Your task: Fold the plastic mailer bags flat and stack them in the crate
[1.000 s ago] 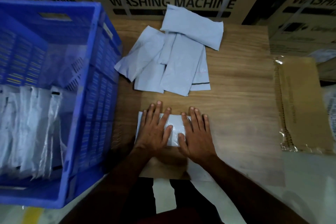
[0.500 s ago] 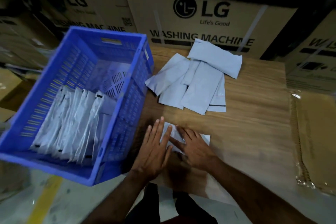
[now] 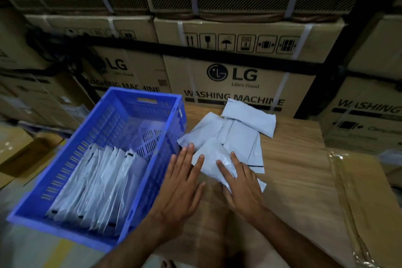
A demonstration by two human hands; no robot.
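1. A second ago both my hands were pressing a folded mailer [image 3: 214, 164] flat at the lower centre of the surface [image 3: 293, 180]; now it has come up off the wood, tilted toward the crate [image 3: 121, 137] at left of frame.
2. My right hand [image 3: 241, 183] grips the mailer, thumb under its near edge and fingers on top. My left hand [image 3: 182, 183] is spread with straight fingers, its fingertips touching the mailer's left edge and holding nothing.
3. I judge the fold finished and the transfer to the crate starting.
4. The crate already holds a row of folded mailers [image 3: 95, 183] standing on edge. A loose pile of unfolded mailers [image 3: 239, 132] lies at centre frame, so work remains.
5. The right thumb is hidden under the plastic; motion blur softens the crate, and I cannot count its mailers.
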